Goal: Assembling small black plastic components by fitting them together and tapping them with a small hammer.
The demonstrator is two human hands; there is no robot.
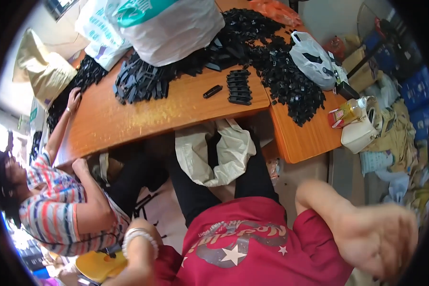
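Note:
My left hand [131, 276] is raised close at the lower edge, mostly cut off, with a white bead bracelet [140, 236] round the wrist. Its fingers do not show. My right hand [383, 240] is lifted out to the right, away from the table. Motion smears its fingers, and no held object can be made out. On the wooden table [176, 102] in front of me, a neat stack of black plastic parts [239, 87] sits near the edge. One black part [212, 91] lies alone to its left. A pale cloth or sack [214, 164] hangs over my lap.
Heaps of black pieces [140, 81] cover the table's back, beneath a large white bag [174, 35]. Toward the right are more black pieces [295, 86], a plastic bag [312, 59], a drink bottle [348, 113] and a white handbag [360, 133]. A co-worker [66, 205] sits left.

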